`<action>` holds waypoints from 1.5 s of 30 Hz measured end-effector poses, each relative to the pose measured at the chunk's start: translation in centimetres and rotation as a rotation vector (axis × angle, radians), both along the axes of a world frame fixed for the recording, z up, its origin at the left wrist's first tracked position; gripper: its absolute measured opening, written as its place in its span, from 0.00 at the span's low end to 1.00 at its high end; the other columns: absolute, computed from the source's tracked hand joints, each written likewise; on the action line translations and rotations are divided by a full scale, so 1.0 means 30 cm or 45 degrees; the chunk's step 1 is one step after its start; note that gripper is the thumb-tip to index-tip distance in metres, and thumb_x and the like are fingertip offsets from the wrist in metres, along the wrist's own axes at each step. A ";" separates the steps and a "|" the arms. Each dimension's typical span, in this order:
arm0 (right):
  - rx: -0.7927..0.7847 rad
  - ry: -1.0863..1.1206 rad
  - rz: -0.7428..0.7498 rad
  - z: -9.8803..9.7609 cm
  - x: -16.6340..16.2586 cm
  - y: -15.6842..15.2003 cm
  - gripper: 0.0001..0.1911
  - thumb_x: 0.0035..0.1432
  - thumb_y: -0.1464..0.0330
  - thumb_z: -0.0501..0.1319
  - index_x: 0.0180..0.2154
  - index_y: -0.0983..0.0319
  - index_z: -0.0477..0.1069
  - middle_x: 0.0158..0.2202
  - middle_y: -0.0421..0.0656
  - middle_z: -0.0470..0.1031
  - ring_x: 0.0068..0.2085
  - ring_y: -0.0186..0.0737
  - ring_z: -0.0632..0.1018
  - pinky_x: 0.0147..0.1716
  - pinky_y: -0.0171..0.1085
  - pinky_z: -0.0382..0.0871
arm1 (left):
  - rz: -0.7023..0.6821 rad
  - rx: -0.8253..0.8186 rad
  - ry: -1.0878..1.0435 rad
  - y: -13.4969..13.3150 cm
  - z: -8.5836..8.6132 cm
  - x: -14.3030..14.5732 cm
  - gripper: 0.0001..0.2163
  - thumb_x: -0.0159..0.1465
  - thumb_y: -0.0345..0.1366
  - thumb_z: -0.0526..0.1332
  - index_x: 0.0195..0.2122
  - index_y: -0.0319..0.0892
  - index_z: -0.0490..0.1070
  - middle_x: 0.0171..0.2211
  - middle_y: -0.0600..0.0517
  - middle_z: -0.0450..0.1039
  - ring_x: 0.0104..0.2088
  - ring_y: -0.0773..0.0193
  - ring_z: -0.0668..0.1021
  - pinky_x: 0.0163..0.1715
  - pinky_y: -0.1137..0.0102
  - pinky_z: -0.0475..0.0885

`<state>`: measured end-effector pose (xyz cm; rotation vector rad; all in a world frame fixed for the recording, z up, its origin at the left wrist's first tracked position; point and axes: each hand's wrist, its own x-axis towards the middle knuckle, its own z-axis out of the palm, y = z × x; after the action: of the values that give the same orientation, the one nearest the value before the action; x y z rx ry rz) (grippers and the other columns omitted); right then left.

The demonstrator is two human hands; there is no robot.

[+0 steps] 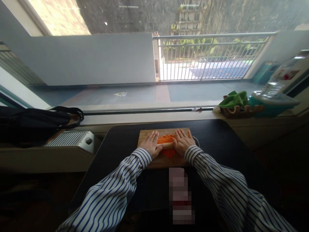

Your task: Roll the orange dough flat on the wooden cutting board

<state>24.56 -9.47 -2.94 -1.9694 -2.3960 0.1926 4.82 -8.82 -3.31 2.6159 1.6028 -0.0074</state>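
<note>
A wooden rolling pin (168,146) lies crosswise over a flattened orange mass, perhaps dough (165,139), on a wooden cutting board (158,163). My left hand (151,144) presses flat on the pin's left end, fingers stretched forward and thumb pointing inward. On the right end rests my right hand (182,141), also flat with its fingers extended. Both hands hide the ends of the pin. The orange stuff shows on the far side and, smoother and redder, on the near side of the pin.
The board sits on a black table (116,141). A round metal rim (196,140) shows behind my right hand. A blurred-out pinkish item (180,193) is nearer me. Along the windowsill are a black bag (31,124), a basket with green cloth (235,100) and a clear bottle (280,77).
</note>
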 end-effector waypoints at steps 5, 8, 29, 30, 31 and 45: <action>-0.078 -0.005 -0.054 -0.001 -0.010 0.065 0.32 0.61 0.59 0.32 0.61 0.69 0.46 0.63 0.45 0.45 0.63 0.43 0.45 0.58 0.54 0.30 | 0.026 0.059 -0.042 0.071 -0.016 0.002 0.31 0.64 0.50 0.36 0.60 0.31 0.49 0.61 0.42 0.51 0.61 0.55 0.53 0.58 0.57 0.50; -0.111 -0.024 -0.061 -0.004 -0.011 0.102 0.31 0.61 0.59 0.32 0.61 0.68 0.44 0.64 0.45 0.42 0.63 0.43 0.43 0.58 0.55 0.31 | 0.034 0.072 -0.062 0.107 -0.024 0.001 0.31 0.64 0.50 0.36 0.61 0.32 0.49 0.61 0.42 0.51 0.61 0.55 0.53 0.58 0.57 0.50; 0.149 0.087 -0.115 0.005 -0.014 0.270 0.29 0.62 0.61 0.36 0.60 0.70 0.49 0.62 0.48 0.50 0.62 0.44 0.48 0.59 0.51 0.34 | 0.133 0.071 -0.117 0.301 -0.021 0.009 0.31 0.64 0.50 0.35 0.61 0.31 0.45 0.62 0.44 0.47 0.62 0.59 0.49 0.60 0.62 0.45; 0.171 0.096 -0.111 0.005 -0.014 0.275 0.29 0.62 0.61 0.37 0.59 0.70 0.50 0.62 0.48 0.51 0.62 0.44 0.49 0.59 0.51 0.34 | 0.140 0.064 -0.112 0.306 -0.019 0.010 0.31 0.64 0.50 0.35 0.61 0.30 0.45 0.62 0.44 0.47 0.62 0.59 0.49 0.60 0.62 0.45; 0.192 0.105 -0.108 0.004 -0.013 0.281 0.29 0.62 0.61 0.37 0.59 0.70 0.51 0.62 0.48 0.52 0.62 0.44 0.49 0.59 0.51 0.34 | 0.146 0.054 -0.108 0.311 -0.017 0.011 0.32 0.64 0.50 0.35 0.61 0.30 0.45 0.62 0.44 0.47 0.62 0.58 0.50 0.60 0.62 0.45; 0.055 0.128 -0.104 -0.008 -0.007 0.270 0.30 0.61 0.59 0.38 0.60 0.68 0.50 0.62 0.47 0.50 0.62 0.44 0.48 0.58 0.55 0.35 | 0.154 0.069 -0.107 0.254 -0.018 0.015 0.29 0.65 0.47 0.35 0.60 0.31 0.49 0.61 0.44 0.51 0.62 0.59 0.52 0.59 0.60 0.48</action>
<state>24.37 -1.36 -3.18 -1.9841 -2.2353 0.2289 5.26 -1.20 -3.86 2.5164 1.7523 0.1526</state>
